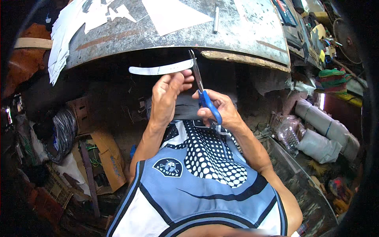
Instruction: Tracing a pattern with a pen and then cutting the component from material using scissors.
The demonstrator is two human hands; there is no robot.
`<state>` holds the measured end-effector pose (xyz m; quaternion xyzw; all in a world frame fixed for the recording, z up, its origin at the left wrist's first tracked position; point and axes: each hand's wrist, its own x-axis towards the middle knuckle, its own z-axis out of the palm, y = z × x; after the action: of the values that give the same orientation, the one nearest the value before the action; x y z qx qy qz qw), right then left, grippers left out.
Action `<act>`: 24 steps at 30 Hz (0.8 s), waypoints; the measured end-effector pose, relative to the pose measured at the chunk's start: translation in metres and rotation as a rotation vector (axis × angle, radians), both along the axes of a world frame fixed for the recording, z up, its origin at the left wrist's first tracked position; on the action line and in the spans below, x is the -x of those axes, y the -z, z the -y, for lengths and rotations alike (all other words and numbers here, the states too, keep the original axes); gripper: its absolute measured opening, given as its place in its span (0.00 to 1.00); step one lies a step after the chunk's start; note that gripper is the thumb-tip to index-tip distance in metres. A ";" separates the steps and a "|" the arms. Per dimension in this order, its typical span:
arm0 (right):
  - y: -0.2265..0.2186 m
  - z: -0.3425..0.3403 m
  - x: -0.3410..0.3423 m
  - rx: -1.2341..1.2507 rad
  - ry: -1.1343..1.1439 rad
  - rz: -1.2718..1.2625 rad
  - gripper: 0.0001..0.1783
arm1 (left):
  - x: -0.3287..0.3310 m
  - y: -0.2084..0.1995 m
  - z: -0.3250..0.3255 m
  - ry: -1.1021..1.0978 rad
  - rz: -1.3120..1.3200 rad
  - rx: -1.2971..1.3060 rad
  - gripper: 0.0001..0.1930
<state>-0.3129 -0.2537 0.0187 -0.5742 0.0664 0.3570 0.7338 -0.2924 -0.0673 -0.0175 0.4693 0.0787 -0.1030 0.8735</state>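
A white curved strip, looking like cut paper or thin card, is pinched in the fingers of my left hand. It lies level just off the table's front edge. Blue-handled scissors are gripped in my right hand, their blades pointing up and away from me. The blades are nearly closed and meet the right end of the strip; whether they are cutting into it I cannot tell. Both hands are held in front of my body, below the table edge.
A worn metal-topped table spans the far side, with a splintered wooden edge. On it lie a white sheet, a slim silver rod and paper scraps. Cardboard stands at left, wrapped rolls at right.
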 end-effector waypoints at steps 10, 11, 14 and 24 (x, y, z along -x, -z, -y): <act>0.009 -0.006 0.004 -0.002 -0.012 0.061 0.30 | -0.018 0.001 0.013 -0.166 0.035 0.039 0.11; 0.010 -0.005 0.004 -0.003 -0.013 0.060 0.30 | -0.017 -0.001 0.013 -0.171 0.042 0.014 0.11; 0.013 -0.005 0.000 -0.013 -0.012 0.102 0.32 | -0.016 -0.004 0.014 -0.159 0.050 -0.022 0.11; 0.008 -0.008 -0.008 0.016 -0.011 0.141 0.34 | -0.015 -0.009 0.014 -0.167 0.039 -0.042 0.11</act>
<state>-0.3052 -0.2457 0.0108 -0.6041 0.0141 0.3194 0.7300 -0.2771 -0.0815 -0.0086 0.4814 0.1027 -0.0189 0.8703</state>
